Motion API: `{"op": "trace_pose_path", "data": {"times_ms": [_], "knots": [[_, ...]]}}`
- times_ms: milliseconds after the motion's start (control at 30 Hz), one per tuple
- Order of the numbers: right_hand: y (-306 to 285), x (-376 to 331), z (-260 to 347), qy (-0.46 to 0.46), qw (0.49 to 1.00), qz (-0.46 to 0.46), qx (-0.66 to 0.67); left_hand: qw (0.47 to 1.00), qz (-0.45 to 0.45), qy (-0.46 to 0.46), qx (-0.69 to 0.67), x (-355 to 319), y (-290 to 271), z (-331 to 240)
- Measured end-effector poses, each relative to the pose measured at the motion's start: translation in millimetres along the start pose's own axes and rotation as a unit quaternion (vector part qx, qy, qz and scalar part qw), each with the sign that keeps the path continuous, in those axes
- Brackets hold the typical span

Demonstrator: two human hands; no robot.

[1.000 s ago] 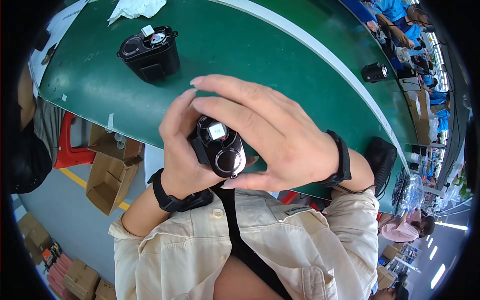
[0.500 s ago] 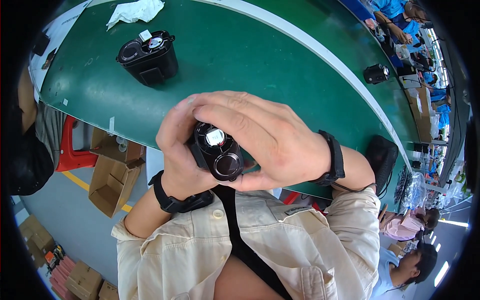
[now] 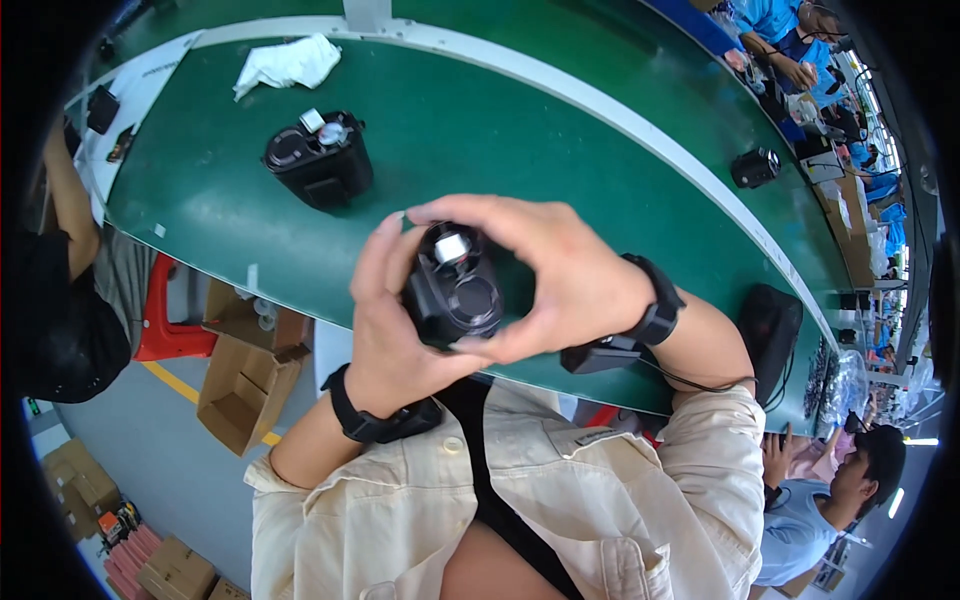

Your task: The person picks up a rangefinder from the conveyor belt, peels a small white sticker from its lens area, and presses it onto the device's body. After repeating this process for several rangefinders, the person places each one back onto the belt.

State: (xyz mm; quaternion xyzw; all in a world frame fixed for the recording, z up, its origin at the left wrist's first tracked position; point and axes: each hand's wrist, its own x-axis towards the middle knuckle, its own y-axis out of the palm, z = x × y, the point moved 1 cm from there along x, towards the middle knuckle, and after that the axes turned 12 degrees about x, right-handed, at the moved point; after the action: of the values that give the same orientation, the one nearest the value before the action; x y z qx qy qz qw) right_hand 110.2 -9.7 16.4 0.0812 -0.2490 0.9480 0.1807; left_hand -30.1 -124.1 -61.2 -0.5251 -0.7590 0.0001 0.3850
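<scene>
While both hands (image 3: 470,300) cradle a black device (image 3: 455,290), green worktable (image 3: 520,130), busy workshop

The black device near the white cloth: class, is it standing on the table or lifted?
Standing. The black device rests on the green table, untouched; both hands hold another one.

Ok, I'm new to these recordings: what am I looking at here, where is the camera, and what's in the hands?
This is a wide fisheye camera on a person's head, looking down, so straight edges bend. No robot: both bare hands hold a small black device with round lenses on its face. The left hand grips it from the left, the right hand wraps over it. Beyond lies a green table with a second, similar black device, a crumpled white cloth and a smaller black device. Other people work nearby.
</scene>
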Motion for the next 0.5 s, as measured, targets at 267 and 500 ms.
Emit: {"op": "trace_pose_path", "data": {"times_ms": [267, 500], "knots": [[-124.3, -4.2, -46.4, 0.042, 0.930, -0.365, -0.008, 0.996, -0.074, -0.027, 0.046, 11.5, -25.1, -2.1], [-245.2, -77.2, -135.0, 0.250, 0.738, -0.500, -0.378, 0.951, -0.111, -0.059, 0.284, 64.1, -71.5, 37.2]]}}
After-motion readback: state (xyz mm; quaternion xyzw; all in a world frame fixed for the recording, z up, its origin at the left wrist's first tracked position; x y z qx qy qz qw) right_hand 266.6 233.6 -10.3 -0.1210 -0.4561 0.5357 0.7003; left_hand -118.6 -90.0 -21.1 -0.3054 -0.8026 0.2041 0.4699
